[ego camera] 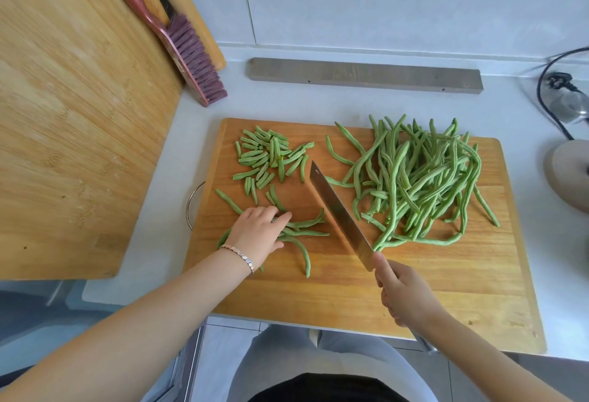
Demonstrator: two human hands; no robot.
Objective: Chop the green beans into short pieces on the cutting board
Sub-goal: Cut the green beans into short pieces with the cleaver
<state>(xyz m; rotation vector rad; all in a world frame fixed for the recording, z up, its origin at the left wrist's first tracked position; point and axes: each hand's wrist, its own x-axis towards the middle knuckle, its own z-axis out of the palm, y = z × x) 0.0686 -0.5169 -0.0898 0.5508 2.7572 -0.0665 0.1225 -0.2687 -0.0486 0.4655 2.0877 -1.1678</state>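
While L hand (255,236) pins a small bundle of green beans (302,231) to the cutting board (350,290), fingers laid across them, pressing not clutching, R hand (404,293) is wrapped round the handle of a cleaver (339,210), thumb up near the blade heel. Blade angles away from that grip, between bundle tips and the uncut pile (424,185). Can't tell if the edge touches wood.

Locations: bundle runs from under L fingertips toward blade, tips just beside it. Beyond L hand, far side: cut pieces (267,159) in a loose heap. Uncut pile lies on the far face of the blade from L hand, well apart from it.

Doing the step well (judgement):
- Bundle is splayed, ends uneven. Square it up w/ L hand first so one stroke gives even lengths.
- Curl L fingertips back and use knuckles as guide for the blade face. Tips now point toward the edge = nick risk.
- Feed bundle toward blade in short steps, chop straight down.
- Stray bean by L wrist needs gathering in.

Writing/brands: none legible. Blade face shows no readable mark; bracelet (239,256) on L wrist unmarked.
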